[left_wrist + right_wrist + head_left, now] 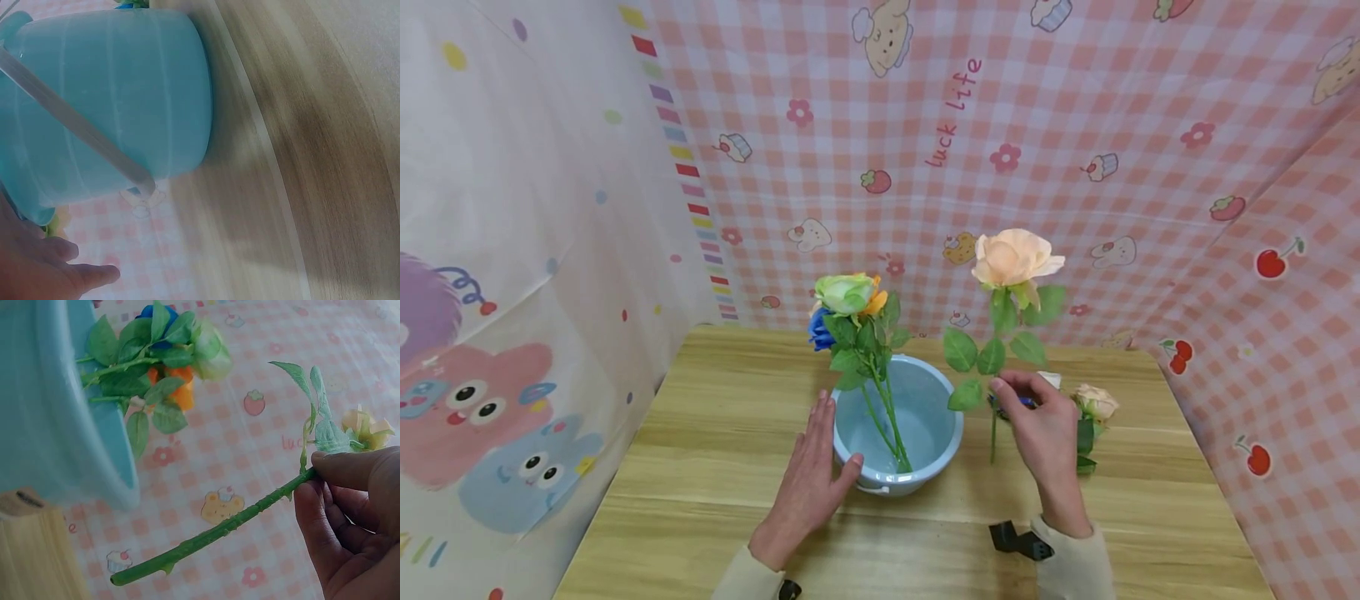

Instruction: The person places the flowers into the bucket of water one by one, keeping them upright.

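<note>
A peach artificial rose point(1017, 258) stands upright to the right of the bucket, its green stem point(219, 531) pinched between thumb and fingers of my right hand point(1043, 425). The stem's cut end hangs free, pointing toward the bucket in the right wrist view. My left hand point(808, 475) rests with straight fingers against the left rim of the light blue bucket point(957, 425). Inside it lean several roses: a pale green one point(844, 293), a blue one point(821, 330) and an orange one point(876, 300). The bucket's handle point(81, 128) hangs down its side.
Behind my right hand, another pale rose point(1096, 402) lies on the wooden table point(700, 492), with a blue item point(1013, 403) partly hidden by the hand. A black strap point(1021, 542) is at the right cuff. Checked cloth point(925, 200) hangs behind the table.
</note>
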### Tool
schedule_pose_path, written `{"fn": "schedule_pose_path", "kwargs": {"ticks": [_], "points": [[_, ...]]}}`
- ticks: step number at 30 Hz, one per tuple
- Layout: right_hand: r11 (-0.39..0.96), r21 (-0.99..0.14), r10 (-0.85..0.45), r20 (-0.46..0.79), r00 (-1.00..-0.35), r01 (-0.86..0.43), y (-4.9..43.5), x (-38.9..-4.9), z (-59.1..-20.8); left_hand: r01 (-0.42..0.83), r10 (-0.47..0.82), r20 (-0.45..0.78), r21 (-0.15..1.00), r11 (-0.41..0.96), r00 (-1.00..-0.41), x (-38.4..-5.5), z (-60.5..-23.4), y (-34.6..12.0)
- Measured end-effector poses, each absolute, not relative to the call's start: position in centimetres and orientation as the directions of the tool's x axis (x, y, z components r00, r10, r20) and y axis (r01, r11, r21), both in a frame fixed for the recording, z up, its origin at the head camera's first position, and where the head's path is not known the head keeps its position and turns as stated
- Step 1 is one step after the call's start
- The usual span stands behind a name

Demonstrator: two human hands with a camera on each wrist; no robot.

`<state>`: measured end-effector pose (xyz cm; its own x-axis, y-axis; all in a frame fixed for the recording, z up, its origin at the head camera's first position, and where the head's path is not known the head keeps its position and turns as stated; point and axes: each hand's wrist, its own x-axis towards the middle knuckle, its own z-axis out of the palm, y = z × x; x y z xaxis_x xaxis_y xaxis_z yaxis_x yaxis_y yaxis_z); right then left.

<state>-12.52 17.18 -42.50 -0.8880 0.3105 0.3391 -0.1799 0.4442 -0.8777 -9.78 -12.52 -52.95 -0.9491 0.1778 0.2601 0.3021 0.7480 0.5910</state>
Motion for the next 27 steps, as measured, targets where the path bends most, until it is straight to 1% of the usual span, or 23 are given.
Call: {"fn": "schedule_pose_path", "kwargs": {"ticks": [9,20,27], "points": [[0.363,-0.894,0.290,0.377,-0.880,-0.264,15.7,-13.1,-41.4,0.299,0.178,0.255,0.591,0.749,-0.950,-9.8,-52.9,-12.6],[0.301,-0.911,0.246,0.360,-0.900,-0.282,13.9,-13.6,-40.7,0.300,0.178,0.257,0.592,0.748,-0.950,-9.7,-53.0,-12.6],[0.280,-0.908,0.217,0.375,-0.901,-0.310,13.0,-14.0,-40.8,0.295,0.178,0.248,0.593,0.749,-0.952,-9.7,-53.0,-12.6]]}}
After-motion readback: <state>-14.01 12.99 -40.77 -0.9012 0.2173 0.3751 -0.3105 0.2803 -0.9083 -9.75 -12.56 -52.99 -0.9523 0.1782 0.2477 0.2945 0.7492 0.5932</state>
